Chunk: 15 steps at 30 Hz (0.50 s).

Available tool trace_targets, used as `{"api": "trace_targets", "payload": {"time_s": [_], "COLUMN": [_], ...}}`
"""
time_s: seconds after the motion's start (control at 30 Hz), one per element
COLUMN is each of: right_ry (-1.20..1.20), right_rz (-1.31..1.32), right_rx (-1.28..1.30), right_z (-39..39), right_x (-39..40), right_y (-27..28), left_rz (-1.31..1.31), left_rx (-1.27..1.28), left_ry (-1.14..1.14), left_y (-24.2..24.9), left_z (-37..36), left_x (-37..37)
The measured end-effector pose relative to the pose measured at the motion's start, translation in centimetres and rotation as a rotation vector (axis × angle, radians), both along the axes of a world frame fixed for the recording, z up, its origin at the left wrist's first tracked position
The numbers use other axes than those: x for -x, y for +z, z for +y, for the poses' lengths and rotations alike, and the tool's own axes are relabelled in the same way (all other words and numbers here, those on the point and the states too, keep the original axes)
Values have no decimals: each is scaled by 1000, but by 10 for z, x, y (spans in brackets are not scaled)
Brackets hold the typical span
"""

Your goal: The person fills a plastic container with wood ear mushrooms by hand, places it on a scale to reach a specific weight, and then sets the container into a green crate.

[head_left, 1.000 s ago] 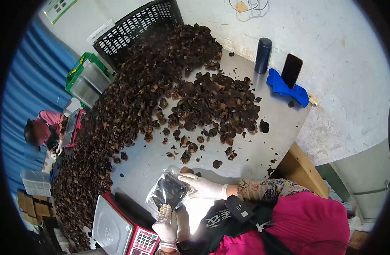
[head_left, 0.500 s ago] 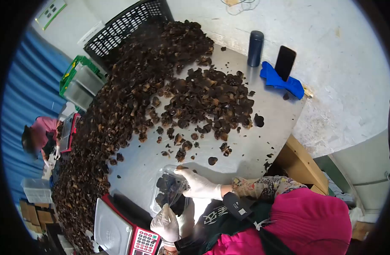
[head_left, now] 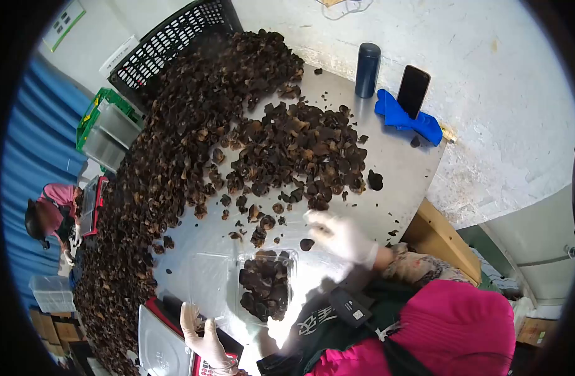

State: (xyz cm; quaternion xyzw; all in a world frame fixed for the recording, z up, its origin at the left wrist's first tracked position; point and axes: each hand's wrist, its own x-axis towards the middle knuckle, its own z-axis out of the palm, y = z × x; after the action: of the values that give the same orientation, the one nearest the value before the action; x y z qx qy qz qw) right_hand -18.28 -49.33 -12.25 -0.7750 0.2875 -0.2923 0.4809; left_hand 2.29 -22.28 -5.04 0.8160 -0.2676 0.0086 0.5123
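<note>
A clear plastic box (head_left: 292,276) with its lid (head_left: 209,282) swung open lies on the metal table, dark wood ear mushrooms (head_left: 264,285) inside it. Beyond the box, my gloved right hand (head_left: 342,239) hovers near a few loose mushroom pieces, its fingers stretched out toward the smaller mushroom heap (head_left: 300,147); they are slightly blurred and nothing shows in them. Off to the other side, my gloved left hand (head_left: 206,341) has its thumb and fingers apart, holding nothing. It is over the edge of a red and white scale (head_left: 165,344), partly covering the keypad.
A long mushroom pile (head_left: 156,169) runs along the table to a black crate (head_left: 175,41). A dark flask (head_left: 367,70) and a phone (head_left: 414,91) on blue cloth (head_left: 406,119) stand by the wall. Another person (head_left: 56,210) works at the far left.
Both hands have come away from the box, the right toward the smaller heap and the left toward the scale. The box now lies flat with its lid spread open.
</note>
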Motion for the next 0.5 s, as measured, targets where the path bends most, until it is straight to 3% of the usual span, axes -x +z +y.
{"api": "trace_targets", "payload": {"time_s": [0.03, 0.07, 0.13, 0.17, 0.23, 0.27, 0.33, 0.37, 0.43, 0.5], "right_ry": [-130, -204, -524, -523, -572, -575, -569, -567, -617, -544], "right_rz": [54, 173, 344, 345, 405, 403, 265, 264, 41, 100], "right_rx": [82, 443, 369, 370, 722, 720, 369, 368, -28, 119], "right_z": [-17, -41, -51, -60, -80, -86, -97, -101, -105, -117], "right_x": [14, 32, 49, 57, 73, 81, 86, 87, 77, 62], "right_y": [-8, -15, 8, 4, -14, -25, -32, -35, -16, -3], "left_rz": [3, 64, 148, 150, 151, 136, 164, 199, 219, 212], "left_rx": [4, 35, 95, 95, 79, 57, 112, 162, 159, 215], "left_ry": [1, 53, 146, 147, 162, 161, 140, 121, 84, 59], "left_y": [-7, -19, -33, -37, -44, -51, -39, -34, -40, -44], "left_z": [1, 6, 7, 7, 6, 8, -6, -9, -4, -2], "left_x": [-5, -16, -32, -39, -54, -62, -61, -60, -70, -74]}}
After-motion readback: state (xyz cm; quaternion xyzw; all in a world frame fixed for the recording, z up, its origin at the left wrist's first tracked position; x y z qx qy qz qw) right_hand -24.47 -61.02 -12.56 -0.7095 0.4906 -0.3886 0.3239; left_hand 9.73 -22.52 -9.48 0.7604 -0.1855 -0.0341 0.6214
